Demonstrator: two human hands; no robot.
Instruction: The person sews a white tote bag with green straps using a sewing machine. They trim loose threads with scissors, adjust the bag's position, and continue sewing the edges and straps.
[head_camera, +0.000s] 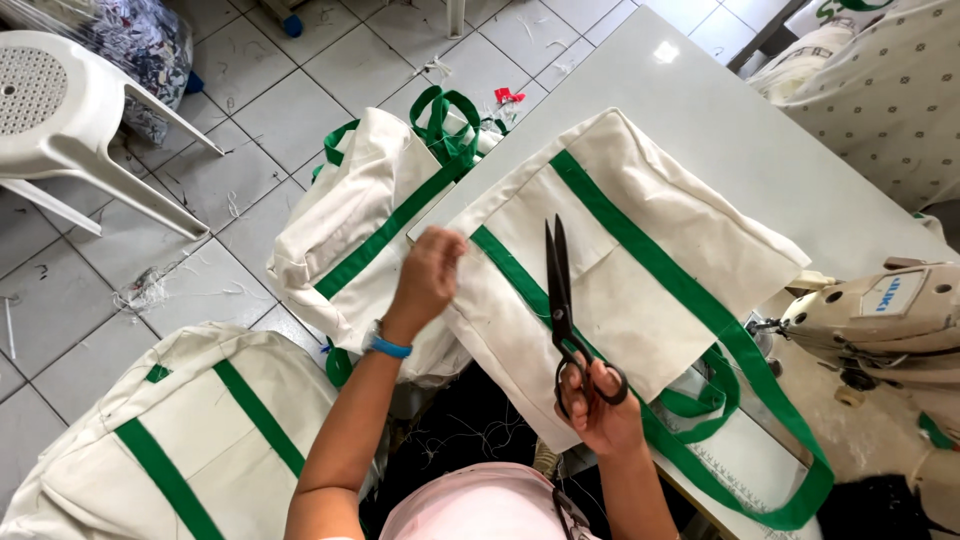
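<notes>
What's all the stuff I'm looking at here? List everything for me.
bag on table: one, cream with green straps, lying flat on the table under both hands
scissors: one pair, black, blades shut, pointing away over the bag
table: one, white, upper right
sewing machine: one, beige, right edge
bags on floor: a heap, cream and green, left of the table
near bag: one, cream and green, bottom left
chair: one, white plastic, upper left
floor: grey tiles, thread scraps on it
wristband: one, blue, left wrist
left hand: on the bag's left edge
right hand: in the scissor handles
</notes>
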